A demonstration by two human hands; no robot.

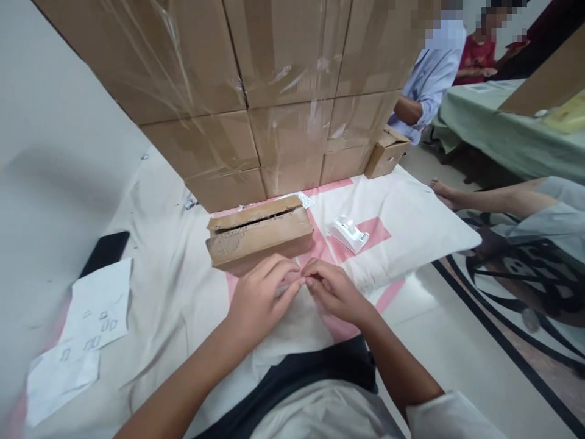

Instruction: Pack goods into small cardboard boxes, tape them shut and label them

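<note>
My left hand (267, 292) and my right hand (336, 289) meet in front of me, thumbs and forefingers pinched together at the tips. Whatever lies between the fingertips is too small to make out. Just beyond my left hand lies a long brown cardboard box (265, 238), with a dark slit along its top and a scuffed left end. To the right of the box, a white tape dispenser (348, 235) rests on the pink and white bed sheet (411, 210), apart from both hands.
A wall of taped cardboard boxes (292, 134) rises behind, with a small carton (387, 152) at its right end. Papers (98, 305) and a black phone-like slab (105, 251) lie at left. Other people (434, 73) are at right, near a green-covered table (493, 122).
</note>
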